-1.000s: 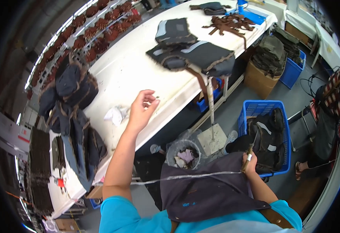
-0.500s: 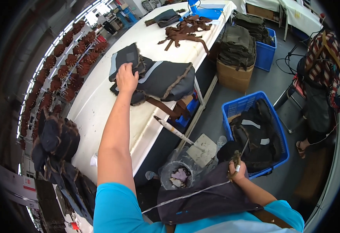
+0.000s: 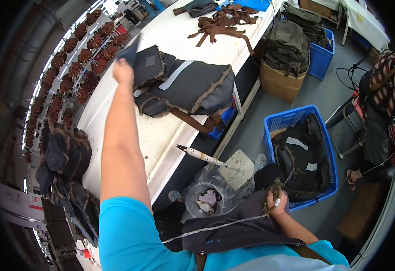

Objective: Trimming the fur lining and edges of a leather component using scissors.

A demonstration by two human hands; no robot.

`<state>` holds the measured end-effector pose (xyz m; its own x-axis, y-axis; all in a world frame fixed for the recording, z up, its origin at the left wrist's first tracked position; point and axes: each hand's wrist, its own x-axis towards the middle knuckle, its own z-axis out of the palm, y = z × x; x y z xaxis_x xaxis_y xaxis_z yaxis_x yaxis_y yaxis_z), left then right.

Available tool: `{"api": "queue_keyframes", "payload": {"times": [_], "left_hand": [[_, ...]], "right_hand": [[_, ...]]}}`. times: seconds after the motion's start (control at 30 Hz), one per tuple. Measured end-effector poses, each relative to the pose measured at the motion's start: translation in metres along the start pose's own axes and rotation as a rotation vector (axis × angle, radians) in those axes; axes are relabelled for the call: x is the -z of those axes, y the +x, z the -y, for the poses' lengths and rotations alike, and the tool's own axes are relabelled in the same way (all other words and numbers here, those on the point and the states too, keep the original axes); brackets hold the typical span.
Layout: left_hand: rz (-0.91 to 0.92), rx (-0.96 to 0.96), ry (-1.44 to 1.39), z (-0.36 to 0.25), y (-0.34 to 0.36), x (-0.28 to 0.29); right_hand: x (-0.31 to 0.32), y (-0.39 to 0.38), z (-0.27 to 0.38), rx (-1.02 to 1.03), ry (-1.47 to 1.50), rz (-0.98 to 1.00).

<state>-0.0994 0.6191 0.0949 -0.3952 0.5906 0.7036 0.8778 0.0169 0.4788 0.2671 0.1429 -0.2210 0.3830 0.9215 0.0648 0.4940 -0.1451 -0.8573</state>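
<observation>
My left hand grips the edge of a dark fabric piece, raised at the left of a pile of dark grey, fur-edged pieces with pale grey strips on the white table. My right hand, low at the right by my dark apron, is closed around scissors with wrapped handles, their blade pointing up. A thin cord crosses the apron. Just beyond my right hand is a blue plastic crate holding more dark fur-edged pieces.
Brown straps lie farther along the table; dark garments hang at its left. A lined bin stands below. Folded fabric tops a cardboard box beside a blue tub. A co-worker is at the right; hanging racks behind.
My left hand has reached from over the table to the fabric pile, then moved left, now lifting a dark piece. My right hand still holds the scissors. The view has swung toward the pile.
</observation>
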Motion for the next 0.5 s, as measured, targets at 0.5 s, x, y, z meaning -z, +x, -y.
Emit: {"api": "queue_keyframes", "payload": {"times": [0.5], "left_hand": [[-0.137,-0.063,-0.797,0.003,0.029,0.307]], "right_hand": [[-0.008,-0.009,-0.002,-0.016,-0.046,0.065]]}}
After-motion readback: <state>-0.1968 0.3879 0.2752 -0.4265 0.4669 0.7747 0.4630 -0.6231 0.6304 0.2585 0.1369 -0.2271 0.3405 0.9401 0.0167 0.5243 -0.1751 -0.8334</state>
